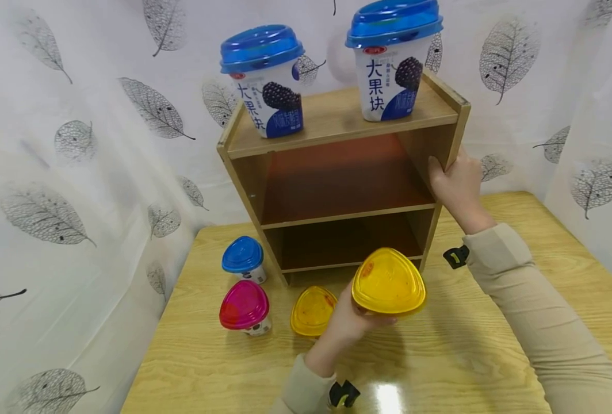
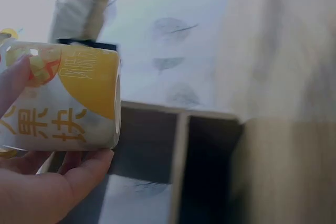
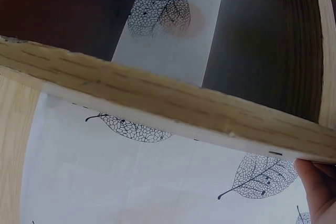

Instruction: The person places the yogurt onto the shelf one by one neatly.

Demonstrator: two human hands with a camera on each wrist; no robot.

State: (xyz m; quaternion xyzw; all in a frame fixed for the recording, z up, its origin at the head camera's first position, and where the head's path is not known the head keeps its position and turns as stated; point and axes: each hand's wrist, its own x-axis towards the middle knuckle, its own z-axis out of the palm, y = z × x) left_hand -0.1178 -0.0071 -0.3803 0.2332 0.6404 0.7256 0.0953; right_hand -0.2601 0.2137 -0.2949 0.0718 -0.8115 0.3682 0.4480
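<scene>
Yellow-lidded cup [image 1: 389, 282]; between left thumb [image 2: 14, 83] and fingers [image 2: 92, 170]

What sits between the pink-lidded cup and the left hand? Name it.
One yellow-lidded cup sits between the pink-lidded cup and the left hand; the head view shows this.

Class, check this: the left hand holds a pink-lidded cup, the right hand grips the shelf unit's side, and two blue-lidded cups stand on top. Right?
No: the head view shows the left hand holding a yellow-lidded cup, not a pink one. The right hand grips the shelf unit's side, and two blue-lidded cups stand on top.
</scene>
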